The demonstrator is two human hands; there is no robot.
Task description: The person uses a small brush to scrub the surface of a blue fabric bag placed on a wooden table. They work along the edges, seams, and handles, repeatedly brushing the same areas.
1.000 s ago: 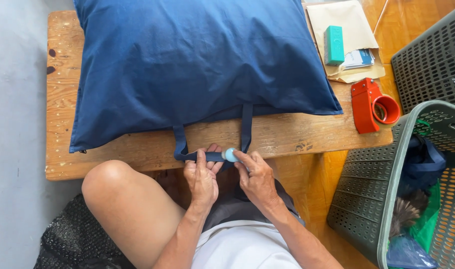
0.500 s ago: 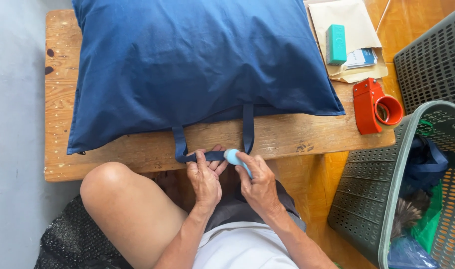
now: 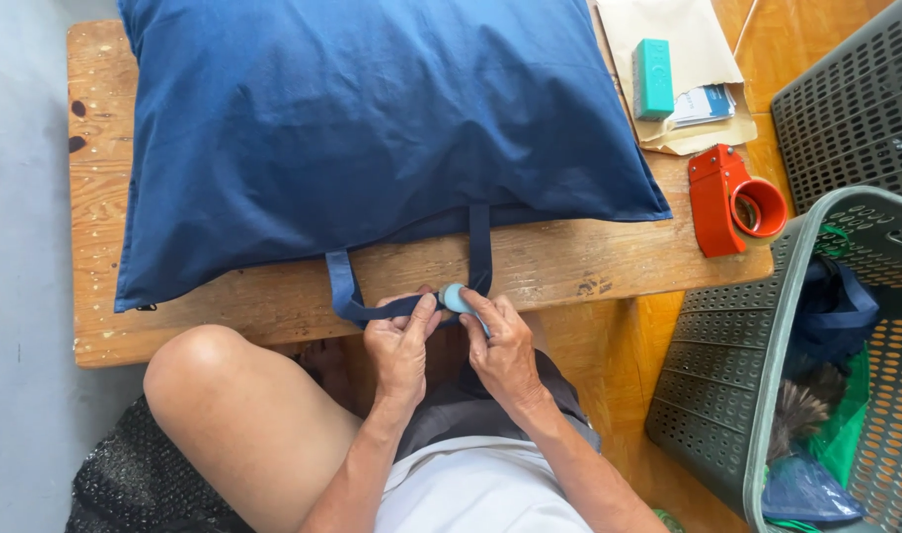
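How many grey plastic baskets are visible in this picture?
2: one basket beside the wooden table, holding cloth and bags; another basket behind it at the right edge. Others may lie outside view.

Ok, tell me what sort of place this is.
Probably a home work corner, used for sewing or packing. A blue pillow lies on a worn wooden bench, a red tape dispenser sits at its end, and plastic laundry baskets stand beside it.

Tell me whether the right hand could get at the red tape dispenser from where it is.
Probably yes: the red tape dispenser lies uncovered at the table's right end. The right hand is on the blue strap, however.
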